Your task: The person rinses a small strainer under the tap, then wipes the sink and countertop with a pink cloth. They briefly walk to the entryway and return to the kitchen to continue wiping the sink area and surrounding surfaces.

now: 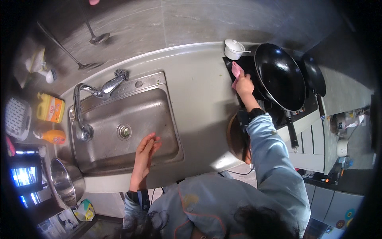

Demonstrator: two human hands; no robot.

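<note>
My right hand [245,85] grips a pink cloth [236,69] at the left edge of the black cooktop [228,62]. Just right of that hand, a large black wok [280,77] sits on the cooktop, its handle pointing towards me. A small white lidded pot [234,50] with a side handle stands behind the cloth. Over the front part of the stainless steel sink [104,158], my left hand [147,149] hangs with its fingers loosely apart, holding nothing. The chrome faucet [80,104] reaches over the basin's left side.
A steel wool scrubber [121,74] rests by the faucet. Yellow [50,107] and orange [54,136] bottles and a steel bowl [67,182] stand left of the sink. A round wooden board [234,139] lies beneath my right forearm. A second black pan [313,74] is beyond the wok.
</note>
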